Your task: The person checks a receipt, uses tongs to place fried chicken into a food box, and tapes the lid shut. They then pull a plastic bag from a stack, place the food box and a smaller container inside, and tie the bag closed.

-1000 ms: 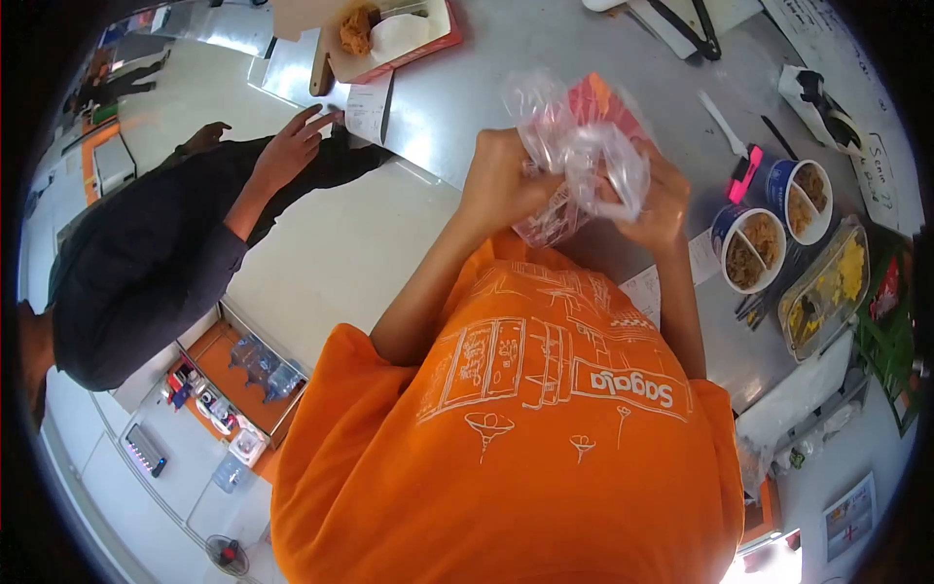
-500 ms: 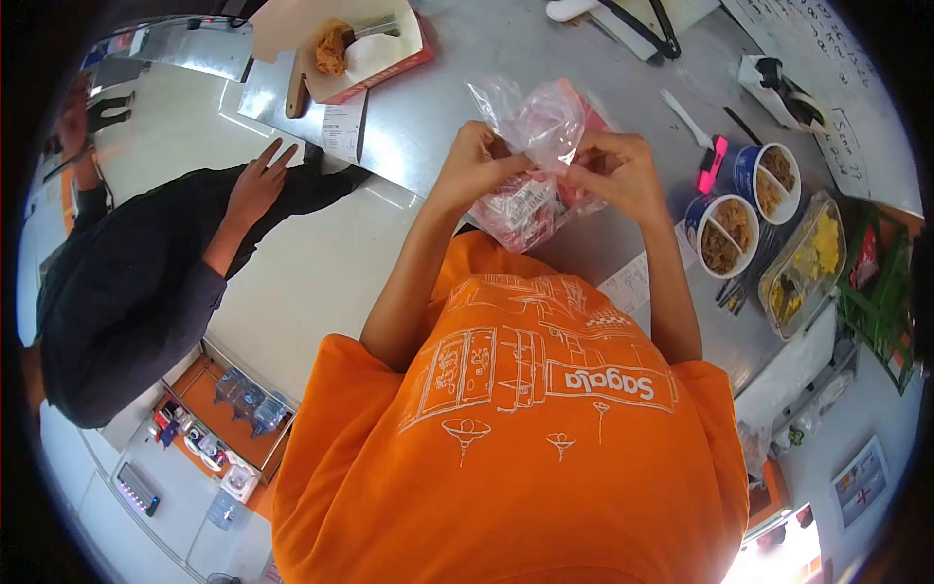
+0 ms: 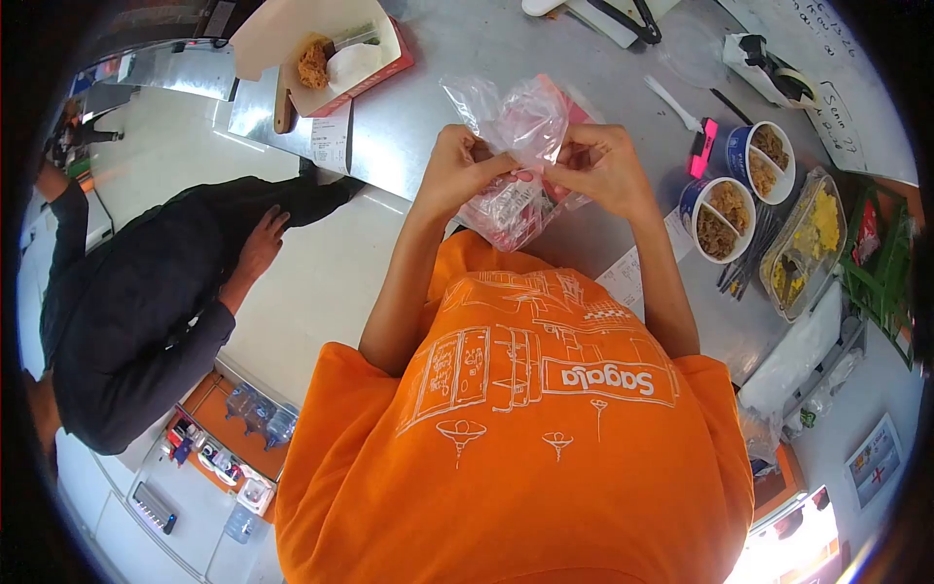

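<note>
Between my two hands is a clear plastic bag [image 3: 530, 127] with red-and-white packaging inside its lower part. My left hand [image 3: 465, 167] pinches the gathered neck of the bag from one side. From the other side my right hand [image 3: 605, 167] pinches the same neck, thumb and fingers together. The filled part of the bag hangs below my fingers, close to the orange shirt [image 3: 525, 389]. A red and pale item [image 3: 574, 105] lies on the metal counter behind the bag; its shape is partly hidden.
An open box [image 3: 384, 73] with fried chicken and rice stands at the upper left, near a wooden handle [image 3: 283, 109] and a receipt [image 3: 331, 141]. At right are two divided food cups [image 3: 718, 219], a pink marker [image 3: 702, 148], a plastic tray [image 3: 806, 243] and a tape dispenser [image 3: 769, 73]. A person in black [image 3: 146, 292] is at left.
My hands stay on the bag's neck with little movement. The view has shifted slightly. The person in black has lowered a hand.
</note>
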The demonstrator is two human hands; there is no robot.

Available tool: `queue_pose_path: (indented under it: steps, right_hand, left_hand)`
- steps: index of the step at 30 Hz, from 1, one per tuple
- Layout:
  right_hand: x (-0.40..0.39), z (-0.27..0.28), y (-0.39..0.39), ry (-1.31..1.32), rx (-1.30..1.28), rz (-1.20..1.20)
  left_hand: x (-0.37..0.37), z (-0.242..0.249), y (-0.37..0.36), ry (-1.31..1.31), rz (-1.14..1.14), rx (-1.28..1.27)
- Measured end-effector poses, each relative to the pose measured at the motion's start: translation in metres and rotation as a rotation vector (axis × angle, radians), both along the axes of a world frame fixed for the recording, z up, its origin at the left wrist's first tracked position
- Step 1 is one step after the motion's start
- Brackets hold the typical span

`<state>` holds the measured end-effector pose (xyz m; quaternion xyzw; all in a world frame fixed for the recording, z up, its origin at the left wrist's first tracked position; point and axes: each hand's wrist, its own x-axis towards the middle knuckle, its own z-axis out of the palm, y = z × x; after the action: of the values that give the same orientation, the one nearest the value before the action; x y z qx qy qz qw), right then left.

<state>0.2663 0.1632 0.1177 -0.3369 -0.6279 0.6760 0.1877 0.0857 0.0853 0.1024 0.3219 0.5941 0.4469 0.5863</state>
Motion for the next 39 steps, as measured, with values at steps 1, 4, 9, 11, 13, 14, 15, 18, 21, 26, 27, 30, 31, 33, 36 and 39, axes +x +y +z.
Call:
queue_pose_path:
  steps: [1,4,9,11,13,14,15,18,21,26,27,30,31,33,36,39]
  right_hand:
    - [0.000,-0.001,0.000,0.005,0.013,0.002]
    - [0.000,-0.001,-0.001,-0.030,0.087,0.007]
    - [-0.003,0.012,-0.010,-0.013,0.457,-0.005]
    - [-0.003,0.012,-0.022,0.000,0.644,-0.042]
    - [-0.006,0.006,-0.031,0.024,0.824,-0.103]
    - [-0.008,0.003,-0.035,-0.011,0.915,-0.144]
    - [-0.009,0.001,-0.042,-0.047,1.009,-0.189]
    - [-0.015,-0.007,-0.054,-0.124,1.149,-0.323]
    - [-0.019,-0.007,-0.058,-0.171,1.218,-0.395]
    - [-0.016,-0.009,-0.059,-0.180,1.188,-0.391]
    - [-0.015,-0.013,-0.056,-0.135,1.197,-0.385]
    - [-0.006,-0.018,-0.050,-0.062,1.190,-0.310]
    - [-0.003,-0.019,-0.049,-0.053,1.221,-0.356]
    - [-0.001,-0.022,-0.047,-0.039,1.286,-0.446]
    - [0.003,-0.035,-0.053,-0.097,1.216,-0.542]
    - [-0.002,-0.046,-0.071,-0.229,1.033,-0.575]
  left_hand:
    - [-0.001,0.000,0.000,0.017,-0.020,-0.005]
    - [-0.002,0.004,0.002,0.080,-0.063,-0.006]
    - [0.002,0.031,0.006,0.145,-0.094,0.012]
    - [0.000,0.026,0.005,0.190,-0.112,0.012]
    - [0.003,0.030,0.007,0.209,-0.094,0.026]
    - [0.006,0.032,0.007,0.168,-0.067,0.014]
    - [0.009,0.034,0.007,0.128,-0.044,0.007]
    - [0.006,0.019,0.008,0.266,-0.133,0.022]
    - [0.011,0.037,0.007,0.146,-0.148,0.014]
    - [0.015,0.044,0.009,0.014,-0.113,-0.102]
    - [0.013,0.046,0.011,0.000,-0.134,-0.109]
    - [0.006,0.044,0.016,0.014,-0.224,-0.169]
    - [0.004,0.037,0.015,0.072,-0.167,-0.182]
    - [0.014,0.055,0.015,0.156,-0.201,-0.112]
    - [0.018,0.047,0.006,0.483,-0.187,0.185]
    - [0.023,0.033,-0.011,0.815,-0.248,0.430]
